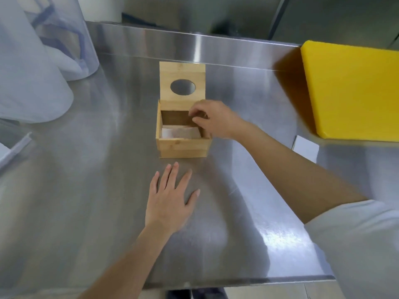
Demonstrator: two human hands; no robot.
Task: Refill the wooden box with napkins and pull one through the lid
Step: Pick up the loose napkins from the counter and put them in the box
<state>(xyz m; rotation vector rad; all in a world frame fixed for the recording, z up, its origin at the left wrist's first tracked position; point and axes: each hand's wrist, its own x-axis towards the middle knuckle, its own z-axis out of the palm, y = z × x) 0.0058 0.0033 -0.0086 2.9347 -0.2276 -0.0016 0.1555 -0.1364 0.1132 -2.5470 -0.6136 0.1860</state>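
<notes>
Few napkins [180, 133] lie low in your wooden box [183, 145]; lid [182, 83] stands upright. Right hand [212, 119] pinches together over the opening, apparently empty; left hand [170, 197] spread flat on desk [86, 169]. Refill and pull-through remain.

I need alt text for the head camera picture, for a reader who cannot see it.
A wooden box stands open on a steel table, its lid with an oval hole upright and napkins inside. The right hand reaches into the box; the left hand lies flat before it.
</notes>
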